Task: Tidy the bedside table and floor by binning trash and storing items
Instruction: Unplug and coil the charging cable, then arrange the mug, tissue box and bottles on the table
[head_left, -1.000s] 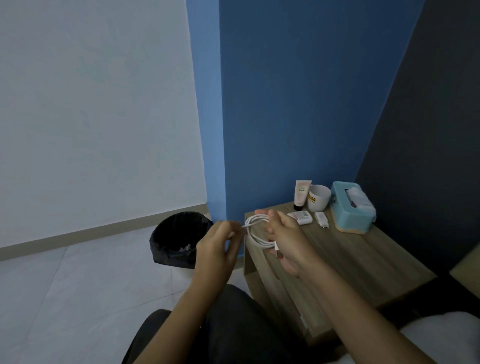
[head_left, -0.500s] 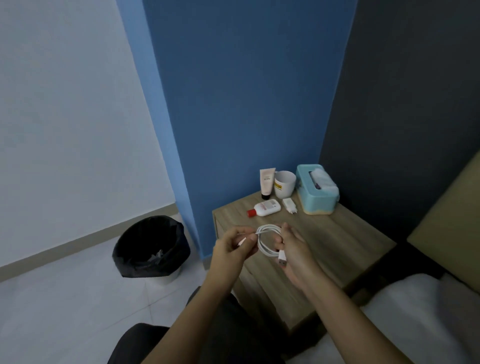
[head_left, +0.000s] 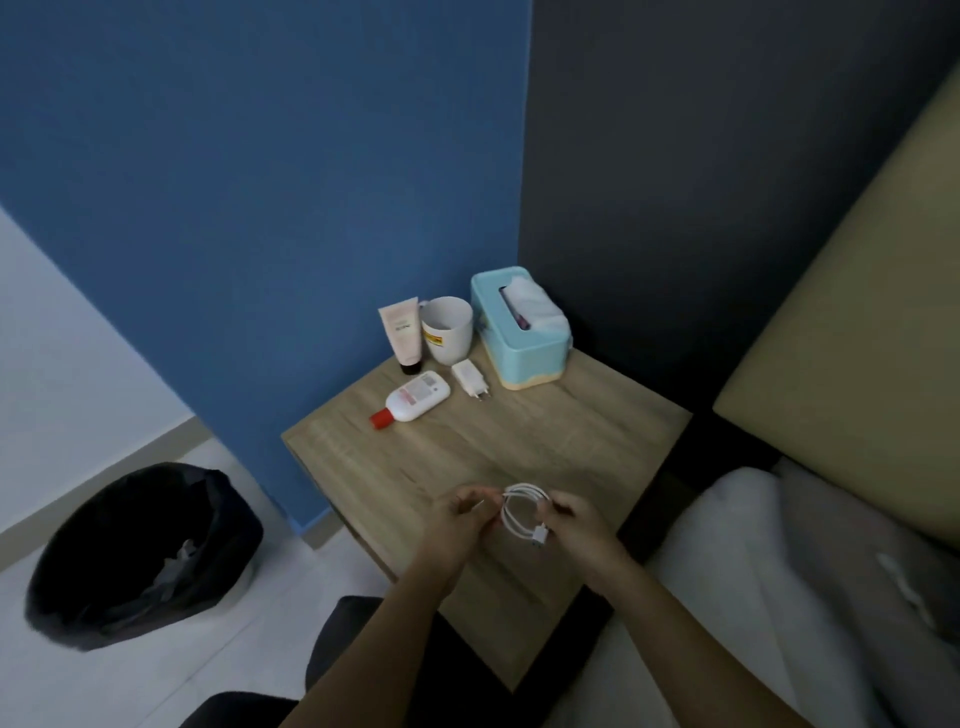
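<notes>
A coiled white cable (head_left: 517, 512) hangs between both hands just above the front part of the wooden bedside table (head_left: 545, 436). My left hand (head_left: 460, 522) pinches the coil's left side. My right hand (head_left: 576, 525) holds its right side, with the cable's plug end sticking out below the fingers. At the back of the table lie a white bottle with a red cap (head_left: 413, 401) and a white charger plug (head_left: 469, 378). A black bin (head_left: 140, 553) lined with a bag stands on the floor to the left.
A pink tube (head_left: 401, 332), a white mug (head_left: 448, 328) and a teal tissue box (head_left: 519, 327) stand along the table's back edge against the blue wall. A bed with white bedding (head_left: 769, 597) and a beige headboard (head_left: 852, 332) lies right of the table.
The view has swung right and down, so the table top now fills the middle. Both hands kept hold of the coiled cable and now sit over the table's front part.
</notes>
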